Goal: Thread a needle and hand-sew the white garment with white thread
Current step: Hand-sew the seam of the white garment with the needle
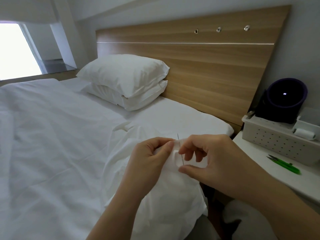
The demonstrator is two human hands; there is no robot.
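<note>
Needle standing in a pinched fold of the white garment, mid-stitch.
The needle runs nearly upright through a small fold of the plain, creased white garment, held over the bed's edge. The left hand pinches that fold, probably to keep it taut while the right hand pinches the needle's lower end. Green scissors lie nearby.

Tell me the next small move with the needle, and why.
Probably push the needle further up through the fold, then draw it out by its tip. The right hand seems to pinch its lower end, the left hand pinches the white garment beside it, and the tip already stands above the cloth.
</note>
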